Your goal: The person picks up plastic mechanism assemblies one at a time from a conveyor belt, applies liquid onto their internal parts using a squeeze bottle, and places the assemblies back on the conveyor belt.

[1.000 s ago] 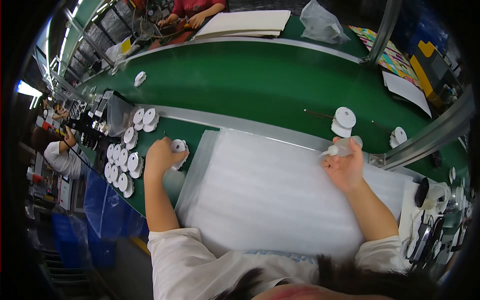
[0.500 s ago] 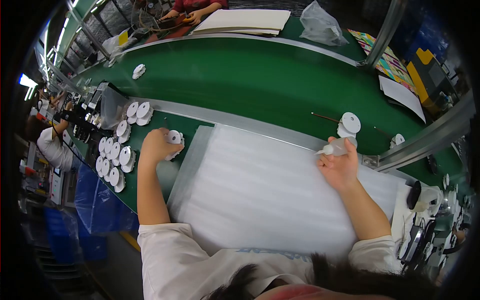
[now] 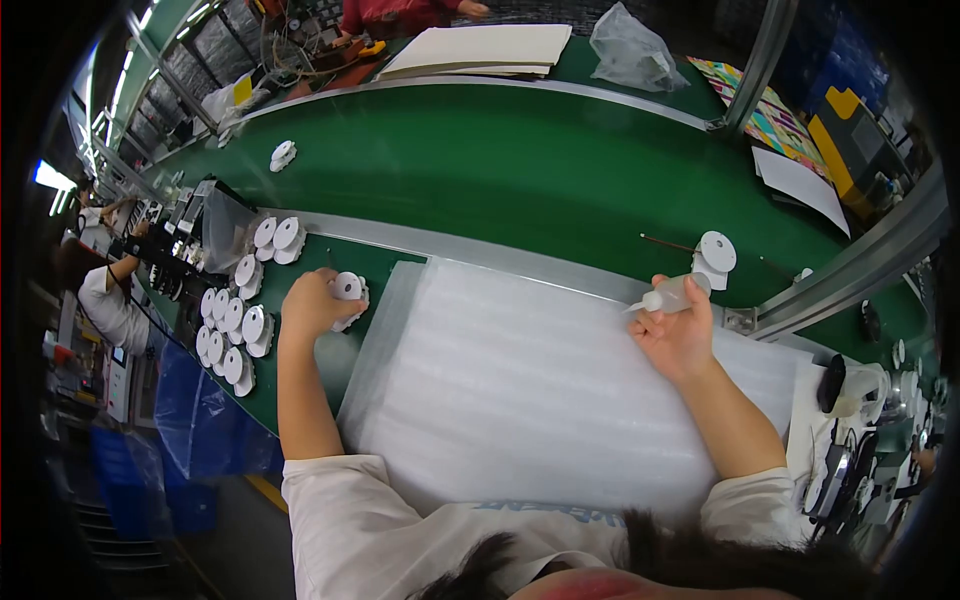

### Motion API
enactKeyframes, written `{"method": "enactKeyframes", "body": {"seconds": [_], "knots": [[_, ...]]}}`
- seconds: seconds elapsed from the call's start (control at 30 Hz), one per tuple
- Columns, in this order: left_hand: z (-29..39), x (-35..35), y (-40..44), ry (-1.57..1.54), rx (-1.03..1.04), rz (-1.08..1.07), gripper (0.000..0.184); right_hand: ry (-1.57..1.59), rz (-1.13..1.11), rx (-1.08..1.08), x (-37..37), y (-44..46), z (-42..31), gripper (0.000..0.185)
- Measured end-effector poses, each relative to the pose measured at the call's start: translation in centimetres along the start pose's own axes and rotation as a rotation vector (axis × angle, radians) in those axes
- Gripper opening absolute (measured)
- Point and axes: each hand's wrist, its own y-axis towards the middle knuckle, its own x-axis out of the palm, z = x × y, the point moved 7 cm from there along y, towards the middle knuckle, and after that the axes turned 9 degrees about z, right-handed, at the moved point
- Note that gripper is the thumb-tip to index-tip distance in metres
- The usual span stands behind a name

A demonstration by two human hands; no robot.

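Note:
My left hand (image 3: 309, 303) is closed around the edge of a white round part (image 3: 349, 288) with a dark centre hole, at the left of the foam sheet. My right hand (image 3: 677, 335) holds a small translucent squeeze bottle (image 3: 677, 295), its thin nozzle pointing left over the white foam sheet (image 3: 560, 390). Left of my left hand stand several similar white round parts (image 3: 234, 318) in rows on the green tabletop. Just beyond the bottle, a white disc part (image 3: 717, 252) with a thin rod sits on the green conveyor belt (image 3: 480, 160).
A metal rail (image 3: 480, 255) runs between my table and the belt. An upright metal post (image 3: 860, 265) rises at right. Dark tools and parts (image 3: 850, 470) crowd the right side. Co-workers are at the far side (image 3: 400, 15) and at left (image 3: 110, 300).
The view has shifted slightly. The disc part with the rod has moved a little to the right on the belt. Across the belt, the co-worker's hands have moved. Both my hands keep their holds.

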Motion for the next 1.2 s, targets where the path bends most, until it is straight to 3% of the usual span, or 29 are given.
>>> {"method": "enactKeyframes", "body": {"seconds": [0.03,0.13,0.23,0.3,0.43,0.5,0.53,0.57,0.6,0.63,0.67,0.73,0.77,0.8,0.87,0.9,0.93,0.97,1.0,1.03,1.07,1.13,1.2], "knots": [[-0.6,-0.1,-0.2,0.01,-0.012,-0.004,0.063,0.004,0.003,0.015,0.0,0.2,0.2,0.032],[-1.3,-1.2,-0.2,-0.417,-0.006,0.127,0.057,-0.021,0.05,-0.026,-0.1,0.0,-0.1,0.032],[0.2,-2.0,-0.9,-0.236,0.049,0.211,0.057,-0.003,0.058,0.0,0.1,-0.1,-0.2,0.033],[0.0,-0.2,-0.7,0.024,-0.062,0.016,0.057,-0.009,0.055,0.004,0.0,0.0,0.0,0.032],[1.6,-2.4,-1.6,-0.163,-0.072,0.108,0.057,-0.003,0.04,0.0,0.3,-0.1,-0.1,0.03],[4.2,-5.0,-2.7,-0.451,0.232,0.349,0.063,-0.033,0.065,-0.08,0.2,-0.5,-0.3,0.03],[5.2,-5.0,-2.9,-0.434,0.243,0.335,0.063,-0.059,0.093,-0.172,-0.1,-0.9,-0.5,0.031],[7.5,-5.4,-3.4,-0.654,0.395,0.354,0.066,-0.034,0.103,-0.176,-0.1,-1.2,-0.4,0.031],[9.5,-5.9,-4.0,-0.879,0.546,0.363,0.071,-0.097,0.075,-0.311,0.5,-1.9,-1.1,0.034],[11.8,-6.1,-4.5,-0.97,0.726,0.324,0.069,-0.166,0.054,-0.448,1.1,-2.7,-2.1,0.036],[13.5,-5.8,-4.3,-0.971,0.742,0.296,0.069,-0.151,0.078,-0.456,1.1,-3.2,-2.5,0.036],[17.3,-6.2,-5.9,-1.056,1.064,0.352,0.072,-0.367,-0.17,-0.759,3.9,-6.0,-4.1,0.043],[18.8,-6.2,-6.3,-1.089,1.13,0.381,0.073,-0.342,-0.181,-0.789,5.1,-7.3,-4.3,0.049],[20.0,-5.5,-6.6,-1.1,1.146,0.346,0.073,-0.334,-0.146,-0.799,5.6,-8.1,-4.3,0.049],[21.5,-4.7,-7.7,-1.106,1.211,0.556,0.075,-0.417,-0.465,-1.017,8.4,-11.1,-4.6,0.051],[22.4,-4.1,-8.6,-1.079,1.233,0.592,0.075,-0.418,-0.436,-1.034,8.2,-11.6,-5.4,0.051],[23.3,-3.0,-8.9,-1.093,1.245,0.566,0.075,-0.606,-0.499,-1.188,8.9,-12.9,-5.8,0.05],[23.6,-1.4,-9.6,-1.186,1.305,0.503,0.062,-0.804,-0.559,-1.317,9.3,-14.1,-5.4,0.049],[23.5,-0.1,-10.2,-1.28,1.355,0.44,0.051,-0.811,-0.531,-1.301,9.2,-14.2,-5.3,0.049],[23.7,1.5,-9.2,-1.397,1.289,-0.002,0.045,-0.849,-0.496,-1.379,9.7,-14.3,-5.2,0.047],[23.5,2.1,-9.3,-1.403,1.277,-0.013,0.045,-0.881,-0.465,-1.452,9.9,-14.6,-5.2,0.045],[23.0,2.1,-9.9,-1.293,1.333,0.136,0.046,-0.987,-0.488,-1.364,10.0,-14.4,-5.3,0.045],[23.1,1.9,-10.3,-1.278,1.348,0.102,0.047,-1.084,-0.504,-1.275,9.9,-13.8,-5.1,0.046]]}}
